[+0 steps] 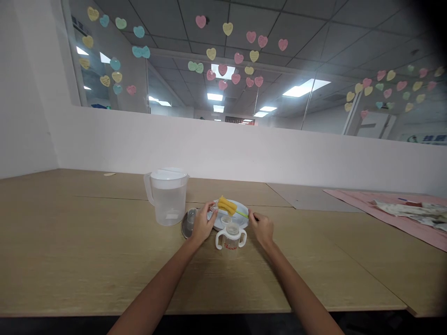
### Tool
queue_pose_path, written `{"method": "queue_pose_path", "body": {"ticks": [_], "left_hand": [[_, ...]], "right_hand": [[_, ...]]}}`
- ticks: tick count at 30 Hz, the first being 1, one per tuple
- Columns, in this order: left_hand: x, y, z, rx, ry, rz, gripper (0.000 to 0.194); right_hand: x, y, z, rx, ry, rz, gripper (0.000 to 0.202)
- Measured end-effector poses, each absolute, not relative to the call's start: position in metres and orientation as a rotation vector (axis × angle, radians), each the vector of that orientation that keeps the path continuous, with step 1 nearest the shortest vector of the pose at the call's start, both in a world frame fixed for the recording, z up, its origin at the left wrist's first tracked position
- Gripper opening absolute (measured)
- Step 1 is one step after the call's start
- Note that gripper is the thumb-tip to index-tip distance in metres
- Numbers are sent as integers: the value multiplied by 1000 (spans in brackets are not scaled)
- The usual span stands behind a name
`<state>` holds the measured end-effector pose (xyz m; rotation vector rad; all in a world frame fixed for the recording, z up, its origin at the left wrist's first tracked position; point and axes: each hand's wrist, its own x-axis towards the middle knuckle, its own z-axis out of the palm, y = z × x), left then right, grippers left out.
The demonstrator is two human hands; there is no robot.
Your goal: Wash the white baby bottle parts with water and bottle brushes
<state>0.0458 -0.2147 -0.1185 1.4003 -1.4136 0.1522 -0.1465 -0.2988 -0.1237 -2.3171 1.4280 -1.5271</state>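
My right hand (261, 228) is closed around the green handle of a sponge bottle brush (227, 206), whose yellow head points left. My left hand (205, 222) pinches a small clear piece (214, 206) at the tip of the yellow sponge; its exact kind is too small to make out. Below the brush, a white plate (243, 209) holds a clear ring-like part (226, 220). In front of the plate stands an open sippy cup (231, 241) with two white handles and red lettering. Just left of my left hand, a small clear cup (191, 216) rests on a round dark metal dish (186, 231).
A lidded clear plastic pitcher (169, 202) stands on the wooden table (104, 260) to the left. At the far right lies a pink cloth (363, 204) with crumpled fabric on it. A white wall (223, 149) with a window above closes off the back.
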Motion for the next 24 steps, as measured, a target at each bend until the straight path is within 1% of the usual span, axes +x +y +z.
{"method": "queue_pose_path", "body": {"ticks": [3, 5, 7, 10, 12, 17, 21, 24], "left_hand": [[43, -212, -117, 1385, -1498, 227, 23], [42, -211, -118, 1390, -1534, 263, 21], [42, -213, -120, 1402, -1518, 286, 21], [46, -216, -123, 1401, -1427, 295, 24], [50, -218, -123, 1396, -1363, 287, 25], [59, -214, -119, 1397, -1258, 279, 25], [67, -214, -119, 1411, -1208, 280, 30], [72, -218, -121, 1461, -1147, 263, 30]], "right_hand": [[-148, -299, -121, -2037, 1274, -1602, 57], [-150, -300, -120, -1958, 1253, -1648, 58], [-151, -300, -121, -2079, 1320, -1638, 58], [-151, -304, -124, -2388, 1470, -1550, 58], [-152, -309, -126, -2471, 1604, -1496, 57], [-160, -317, -125, -2388, 1847, -1367, 58], [-161, -312, -119, -2325, 1804, -1317, 61], [-159, -307, -116, -2249, 1775, -1282, 55]]}}
